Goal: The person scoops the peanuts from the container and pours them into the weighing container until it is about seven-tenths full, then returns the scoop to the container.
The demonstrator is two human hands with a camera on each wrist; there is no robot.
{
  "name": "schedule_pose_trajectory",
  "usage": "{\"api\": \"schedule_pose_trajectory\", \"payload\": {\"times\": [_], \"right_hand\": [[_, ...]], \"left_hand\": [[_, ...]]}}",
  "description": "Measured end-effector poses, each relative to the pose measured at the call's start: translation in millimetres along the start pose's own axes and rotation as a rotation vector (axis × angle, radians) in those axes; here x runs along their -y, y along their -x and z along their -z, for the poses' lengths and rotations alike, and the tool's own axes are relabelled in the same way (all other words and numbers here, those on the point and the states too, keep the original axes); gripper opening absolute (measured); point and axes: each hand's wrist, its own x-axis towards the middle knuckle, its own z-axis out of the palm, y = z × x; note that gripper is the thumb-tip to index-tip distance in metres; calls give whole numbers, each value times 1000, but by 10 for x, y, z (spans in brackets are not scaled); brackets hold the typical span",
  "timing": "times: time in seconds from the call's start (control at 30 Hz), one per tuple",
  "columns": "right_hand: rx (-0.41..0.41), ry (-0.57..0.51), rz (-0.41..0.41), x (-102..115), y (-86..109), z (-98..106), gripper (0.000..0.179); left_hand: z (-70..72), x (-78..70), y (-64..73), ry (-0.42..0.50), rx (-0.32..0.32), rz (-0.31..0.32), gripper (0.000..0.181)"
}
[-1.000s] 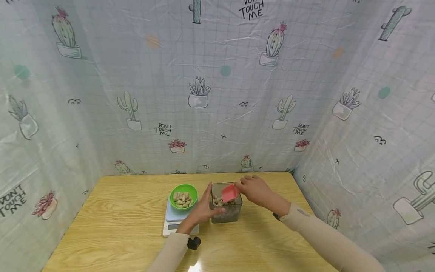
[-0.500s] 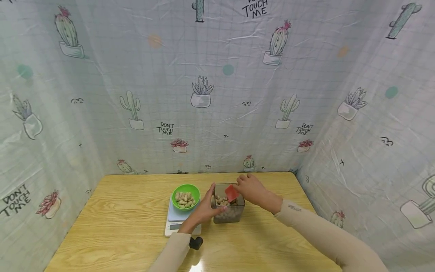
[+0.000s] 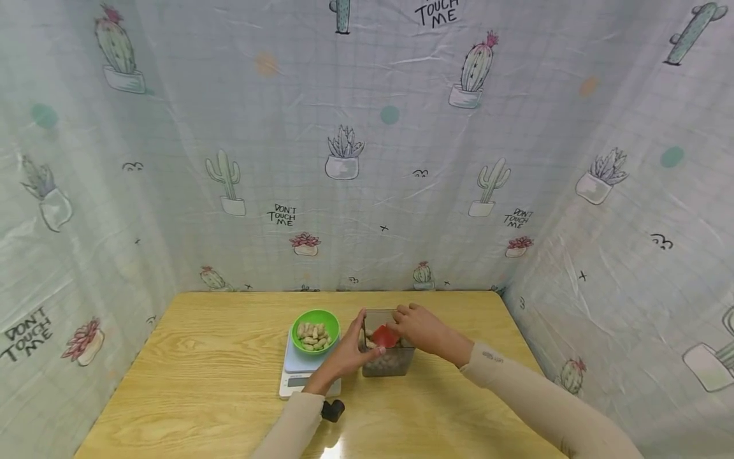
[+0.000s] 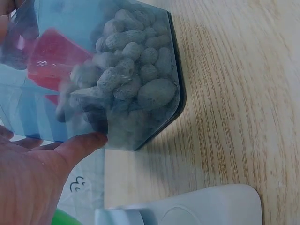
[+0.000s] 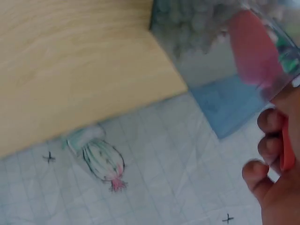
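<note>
My left hand grips the near left corner of a clear, smoky square container, its thumb against the front wall. Unshelled peanuts fill the container's lower part. Over its right rim, my right hand holds a red scoop. In the right wrist view, the fingers curl round the scoop's handle. The scoop's head is down inside the container, at the peanuts, and shows through the wall in both wrist views.
Left of the container, a green bowl with peanuts in it stands on a white kitchen scale. The scale's display faces the near side. A wooden table bears everything, with a cactus-print curtain behind and at both sides.
The right hand has lowered the red scoop deeper into the container, among the peanuts, and its head has tipped. The left hand keeps its grip on the container. The head view has shifted slightly.
</note>
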Motion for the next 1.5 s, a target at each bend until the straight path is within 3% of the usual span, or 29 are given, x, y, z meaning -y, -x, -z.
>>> {"api": "schedule_pose_trajectory", "payload": {"times": [0.17, 0.4, 0.53, 0.8, 1.03, 1.23, 1.37, 1.5], "right_hand": [[-18, 10, -34, 33, 24, -33, 33], [17, -40, 48, 10, -13, 28, 25], [49, -95, 67, -23, -12, 68, 20], [-2, -251, 54, -73, 29, 37, 14], [40, -80, -10, 0, 48, 6, 31], [11, -148, -31, 25, 52, -25, 29], [16, -75, -82, 15, 39, -9, 28], [33, -46, -37, 5, -40, 5, 26]], "left_hand": [[-21, -17, 14, -4, 10, -6, 102], [-23, -15, 5, -4, -13, -13, 104], [-11, -18, 7, -6, -7, -16, 104], [-4, -43, 11, -16, -22, -8, 103], [-45, -99, 33, -23, -13, 0, 103], [-32, -81, 34, -10, -18, 7, 102], [-20, -88, 42, -23, 4, 12, 104], [-2, -99, 37, -20, 11, 12, 103]]}}
